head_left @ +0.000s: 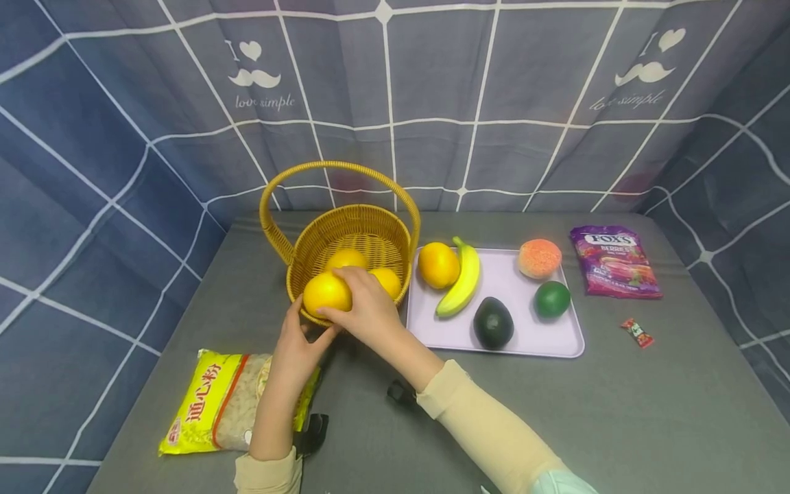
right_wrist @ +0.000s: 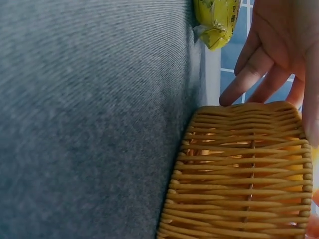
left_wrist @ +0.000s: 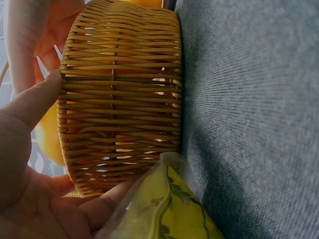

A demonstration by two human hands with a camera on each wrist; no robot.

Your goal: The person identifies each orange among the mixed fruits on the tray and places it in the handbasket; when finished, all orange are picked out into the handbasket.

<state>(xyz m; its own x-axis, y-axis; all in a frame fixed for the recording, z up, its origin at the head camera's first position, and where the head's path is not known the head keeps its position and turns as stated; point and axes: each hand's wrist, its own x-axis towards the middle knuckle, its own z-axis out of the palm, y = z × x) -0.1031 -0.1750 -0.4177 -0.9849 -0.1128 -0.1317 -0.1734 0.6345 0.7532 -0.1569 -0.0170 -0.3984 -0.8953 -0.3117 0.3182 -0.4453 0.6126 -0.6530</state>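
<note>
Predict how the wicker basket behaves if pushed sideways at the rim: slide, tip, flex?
The basket would probably slide before tipping, since its body looks wide and squat. Its wall may flex slightly, being open-woven strands. The round yellow fruits inside could roll and shift its balance.

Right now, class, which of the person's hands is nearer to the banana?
Right. The right hand holds a yellow-orange fruit at the near rim of the basket, left of the banana; the left hand is farther left, at the basket's near side.
</note>
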